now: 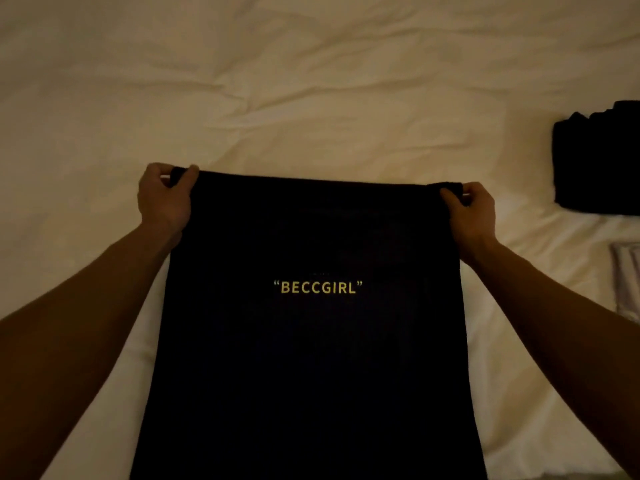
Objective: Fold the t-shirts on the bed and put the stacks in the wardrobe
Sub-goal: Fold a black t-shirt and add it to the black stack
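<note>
While both arms reach forward over the bed, the scene reads as follows.

T-shirt: a black t-shirt [311,358] is stretched flat between the two hands, its far edge held taut and straight, the rest running down out of view at the bottom; yellow lettering "BECCGIRL" [318,287] sits near its middle.

Left hand: the left hand [164,197] grips the far left corner, fingers curled round a bunched bit of cloth, thumb on the near face.

Right hand: the right hand [471,209] pinches the far right corner the same way, fingers curled over the edge.

Bed: a creased white sheet [311,81] covers the bed beneath and beyond the shirt.

Folded stack: a dark folded pile [599,161] lies on the sheet at the right edge, well apart from the shirt.

Pale item: a light folded cloth [628,282] shows partly at the right edge, nearer than the dark pile.
</note>
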The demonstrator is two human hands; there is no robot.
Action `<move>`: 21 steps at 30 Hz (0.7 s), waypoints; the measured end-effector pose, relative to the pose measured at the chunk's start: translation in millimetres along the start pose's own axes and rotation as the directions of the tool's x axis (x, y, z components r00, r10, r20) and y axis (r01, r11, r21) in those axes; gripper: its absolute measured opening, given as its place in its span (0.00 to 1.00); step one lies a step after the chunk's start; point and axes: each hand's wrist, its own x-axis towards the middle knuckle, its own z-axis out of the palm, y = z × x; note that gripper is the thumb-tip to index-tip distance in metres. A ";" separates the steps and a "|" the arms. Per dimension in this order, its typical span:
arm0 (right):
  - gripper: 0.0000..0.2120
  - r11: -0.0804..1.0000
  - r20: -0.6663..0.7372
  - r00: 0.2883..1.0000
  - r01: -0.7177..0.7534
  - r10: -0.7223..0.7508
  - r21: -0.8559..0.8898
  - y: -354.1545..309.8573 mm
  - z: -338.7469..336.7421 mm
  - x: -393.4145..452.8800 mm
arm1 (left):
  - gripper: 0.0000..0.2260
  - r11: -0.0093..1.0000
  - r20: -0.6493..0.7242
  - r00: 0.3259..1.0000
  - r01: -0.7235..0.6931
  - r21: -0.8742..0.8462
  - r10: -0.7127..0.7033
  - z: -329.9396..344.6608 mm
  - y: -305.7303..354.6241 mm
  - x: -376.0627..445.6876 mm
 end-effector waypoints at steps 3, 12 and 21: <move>0.11 1.000 -0.011 1.000 -0.006 0.006 -0.021 -13.6 6.9 19.1 | 0.17 0.997 0.016 1.000 -0.027 0.079 0.026 13.1 12.6 20.3; 0.28 0.512 0.151 0.781 0.528 -0.606 -0.678 2.8 56.1 -38.6 | 0.28 0.431 0.376 0.671 -0.717 0.547 0.639 55.4 -4.2 -74.2; 0.39 0.251 0.466 0.747 0.622 -0.473 -0.742 51.9 81.2 -70.9 | 0.36 0.208 0.656 0.625 -0.771 0.601 0.423 71.0 -56.7 -107.3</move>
